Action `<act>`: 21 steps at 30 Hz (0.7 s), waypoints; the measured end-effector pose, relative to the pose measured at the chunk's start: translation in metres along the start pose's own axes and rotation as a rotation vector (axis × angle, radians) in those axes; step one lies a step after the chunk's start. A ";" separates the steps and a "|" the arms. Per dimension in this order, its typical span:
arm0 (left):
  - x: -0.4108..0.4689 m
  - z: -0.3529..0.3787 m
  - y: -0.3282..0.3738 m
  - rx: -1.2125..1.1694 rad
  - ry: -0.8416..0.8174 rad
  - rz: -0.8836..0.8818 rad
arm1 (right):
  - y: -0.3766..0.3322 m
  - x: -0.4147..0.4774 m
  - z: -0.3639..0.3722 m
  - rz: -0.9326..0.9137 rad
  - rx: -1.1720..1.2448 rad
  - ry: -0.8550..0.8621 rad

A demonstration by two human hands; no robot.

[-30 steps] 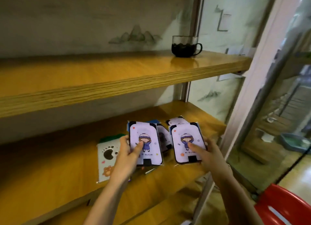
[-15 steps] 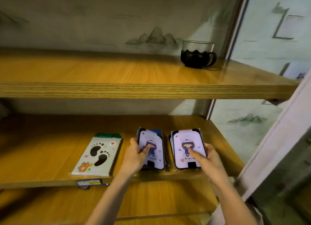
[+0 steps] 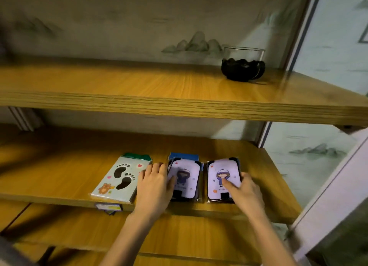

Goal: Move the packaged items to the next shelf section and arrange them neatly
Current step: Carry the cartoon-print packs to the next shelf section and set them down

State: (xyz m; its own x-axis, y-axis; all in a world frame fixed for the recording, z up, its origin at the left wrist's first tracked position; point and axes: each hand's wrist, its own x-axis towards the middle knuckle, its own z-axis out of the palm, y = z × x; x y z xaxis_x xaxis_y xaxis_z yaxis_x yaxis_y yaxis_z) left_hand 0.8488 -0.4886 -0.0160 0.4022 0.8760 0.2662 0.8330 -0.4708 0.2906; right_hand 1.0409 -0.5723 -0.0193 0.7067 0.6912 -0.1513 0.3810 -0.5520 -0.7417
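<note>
Left hand (image 3: 154, 184) round left purple pack (image 3: 186, 178), right hand (image 3: 246, 192) round right purple pack (image 3: 220, 176), on shelf (image 3: 49, 178)

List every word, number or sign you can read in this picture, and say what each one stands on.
No text here can be read.
On the left pack: a small line under the cartoon figure, too blurred to read.
On the right pack: a similar small line, also unreadable.
On the footprint pack: pictures only, no words visible.
On the shelf tag: print too blurred to read.
On the cup: none visible.
</note>
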 end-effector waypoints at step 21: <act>-0.078 -0.087 -0.129 0.176 0.111 -0.270 | -0.144 -0.099 0.105 -1.017 -0.455 -0.277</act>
State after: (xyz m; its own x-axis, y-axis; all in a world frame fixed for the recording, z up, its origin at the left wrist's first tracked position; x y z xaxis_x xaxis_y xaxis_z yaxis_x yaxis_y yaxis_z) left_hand 0.6771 -0.5055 0.0059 0.1227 0.9452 0.3025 0.9604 -0.1899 0.2038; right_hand 0.8536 -0.5124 0.0343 -0.1850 0.9616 0.2025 0.9204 0.2418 -0.3071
